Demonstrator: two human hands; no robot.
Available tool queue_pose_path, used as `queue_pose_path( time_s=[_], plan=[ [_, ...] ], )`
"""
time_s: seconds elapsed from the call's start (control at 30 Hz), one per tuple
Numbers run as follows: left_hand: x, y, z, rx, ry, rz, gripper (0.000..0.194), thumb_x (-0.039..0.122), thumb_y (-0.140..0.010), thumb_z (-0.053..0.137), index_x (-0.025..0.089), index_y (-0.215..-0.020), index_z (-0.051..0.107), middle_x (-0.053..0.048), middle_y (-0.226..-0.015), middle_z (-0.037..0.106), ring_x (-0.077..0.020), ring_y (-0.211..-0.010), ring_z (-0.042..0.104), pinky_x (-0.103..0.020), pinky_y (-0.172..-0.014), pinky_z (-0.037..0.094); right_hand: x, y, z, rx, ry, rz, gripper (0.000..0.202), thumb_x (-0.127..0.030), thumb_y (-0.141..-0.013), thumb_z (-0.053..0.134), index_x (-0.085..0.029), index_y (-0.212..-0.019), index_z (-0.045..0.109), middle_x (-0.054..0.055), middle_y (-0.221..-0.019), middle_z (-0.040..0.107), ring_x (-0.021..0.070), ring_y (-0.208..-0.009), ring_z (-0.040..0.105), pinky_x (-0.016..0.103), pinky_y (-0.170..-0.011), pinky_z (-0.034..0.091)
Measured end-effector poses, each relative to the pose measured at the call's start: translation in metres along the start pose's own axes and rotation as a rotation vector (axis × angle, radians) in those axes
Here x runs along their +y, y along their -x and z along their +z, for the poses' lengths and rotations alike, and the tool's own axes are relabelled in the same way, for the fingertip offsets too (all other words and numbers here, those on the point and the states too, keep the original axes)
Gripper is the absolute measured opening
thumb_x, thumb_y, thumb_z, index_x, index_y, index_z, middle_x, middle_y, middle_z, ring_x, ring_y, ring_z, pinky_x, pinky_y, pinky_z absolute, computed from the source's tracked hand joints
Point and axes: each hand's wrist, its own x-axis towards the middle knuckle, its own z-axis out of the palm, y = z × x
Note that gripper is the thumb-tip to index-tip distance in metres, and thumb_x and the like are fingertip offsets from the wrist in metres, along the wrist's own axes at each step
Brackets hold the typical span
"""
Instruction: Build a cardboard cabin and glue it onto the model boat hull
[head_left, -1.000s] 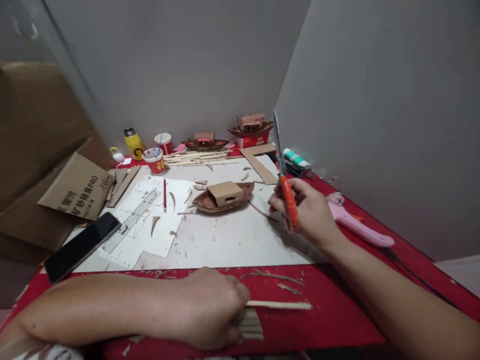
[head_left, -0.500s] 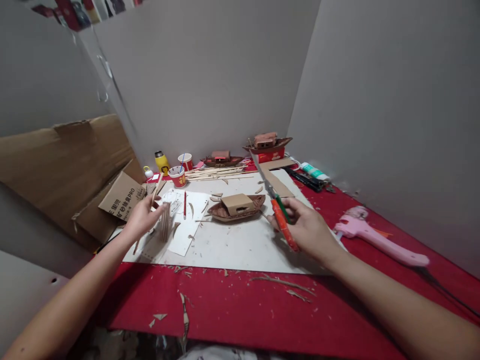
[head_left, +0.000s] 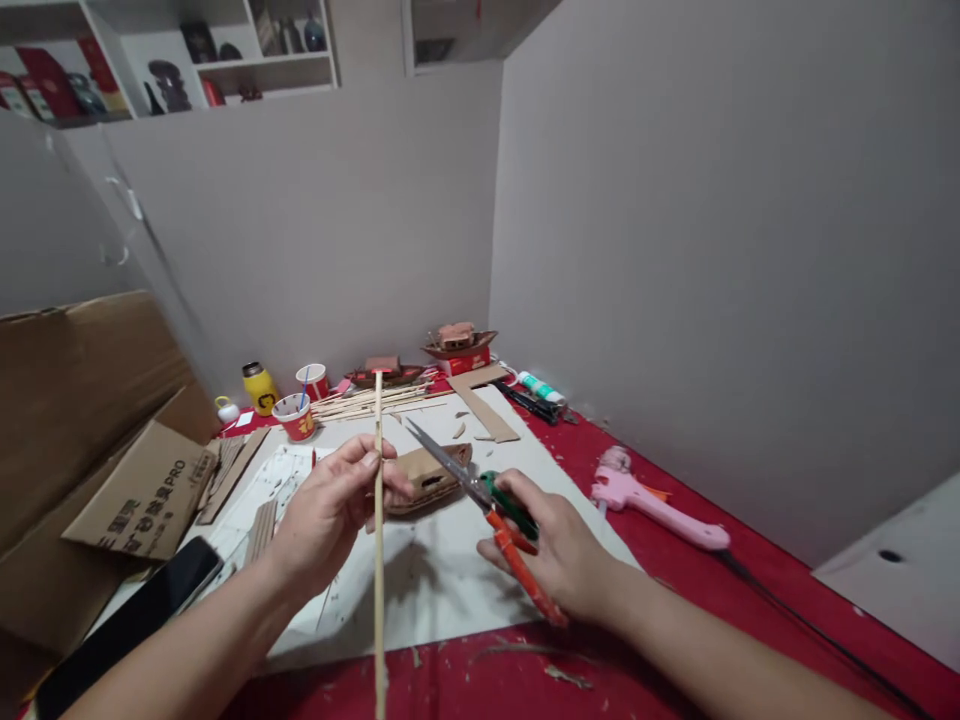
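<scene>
My left hand point(head_left: 337, 505) pinches a long thin wooden stick point(head_left: 379, 580), held upright in front of me. In my right hand point(head_left: 559, 545) is a pair of scissors point(head_left: 480, 490) with one orange and one green handle; the blades point up and left toward the stick without touching it. Behind both hands a small cardboard boat point(head_left: 446, 480) with a tan roof rests on the white board point(head_left: 442, 600), partly hidden by my left fingers and the blades.
Two finished boats point(head_left: 457, 342) point(head_left: 384, 370), loose sticks point(head_left: 345, 405), paper cups point(head_left: 296, 418) and a yellow bottle point(head_left: 260, 388) stand at the back. A pink glue gun point(head_left: 660, 505) lies right, with its cord. Cardboard boxes point(head_left: 142, 495) and a black phone point(head_left: 135, 620) are left.
The view has turned right and up. My left hand has moved inward, bringing the stick upright before the boat. The scissors have come closer to the left hand.
</scene>
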Motion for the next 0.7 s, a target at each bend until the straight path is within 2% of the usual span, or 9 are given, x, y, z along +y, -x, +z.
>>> queue_pose_path(
  time_s=[0.1, 0.27, 0.47, 0.6, 0.7],
  plan=[
    [-0.008, -0.008, -0.002, -0.045, -0.005, 0.020, 0.018, 0.031, -0.086, 0.068, 0.017, -0.092, 0.058, -0.005, -0.076, 0.071, -0.0066, -0.054, 0.053, -0.014, -0.045, 0.038, -0.001, 0.000, 0.000, -0.006, 0.047, 0.016, 0.032, -0.037, -0.077, 0.064, -0.025, -0.087, 0.036, -0.011, -0.059, 0.042, 0.0113, -0.053, 0.034, 0.025, -0.053, 0.031],
    [-0.027, -0.011, -0.009, -0.102, -0.054, 0.015, 0.016, 0.031, -0.088, 0.066, 0.017, -0.091, 0.058, -0.006, -0.081, 0.072, -0.0102, -0.061, 0.061, -0.019, -0.051, 0.050, -0.001, -0.004, 0.001, -0.040, 0.165, 0.052, 0.035, -0.039, -0.077, 0.065, -0.025, -0.090, 0.035, -0.009, -0.062, 0.045, 0.0122, -0.052, 0.036, 0.025, -0.053, 0.028],
    [-0.040, -0.009, -0.010, -0.102, -0.146, 0.036, 0.016, 0.028, -0.087, 0.067, 0.016, -0.098, 0.063, -0.007, -0.086, 0.075, -0.0137, -0.069, 0.069, -0.024, -0.061, 0.056, -0.006, -0.008, -0.002, -0.092, 0.300, -0.001, 0.032, -0.043, -0.078, 0.063, -0.024, -0.087, 0.040, -0.004, -0.066, 0.051, 0.0148, -0.056, 0.042, 0.026, -0.054, 0.028],
    [-0.046, -0.005, -0.005, -0.071, -0.127, 0.015, 0.015, 0.027, -0.085, 0.070, 0.014, -0.091, 0.065, -0.007, -0.082, 0.076, -0.0140, -0.066, 0.070, -0.027, -0.065, 0.059, -0.004, -0.005, -0.002, -0.068, 0.345, -0.087, 0.027, -0.043, -0.081, 0.059, -0.022, -0.090, 0.046, -0.001, -0.067, 0.053, 0.0174, -0.059, 0.049, 0.027, -0.055, 0.030],
    [-0.048, -0.003, -0.001, -0.035, -0.125, 0.008, 0.014, 0.027, -0.084, 0.072, 0.014, -0.088, 0.067, -0.007, -0.081, 0.076, -0.0147, -0.066, 0.071, -0.027, -0.064, 0.060, -0.002, -0.004, -0.003, -0.078, 0.362, -0.100, 0.022, -0.041, -0.084, 0.055, -0.021, -0.088, 0.047, 0.000, -0.068, 0.054, 0.0172, -0.058, 0.048, 0.028, -0.055, 0.029]
  ],
)
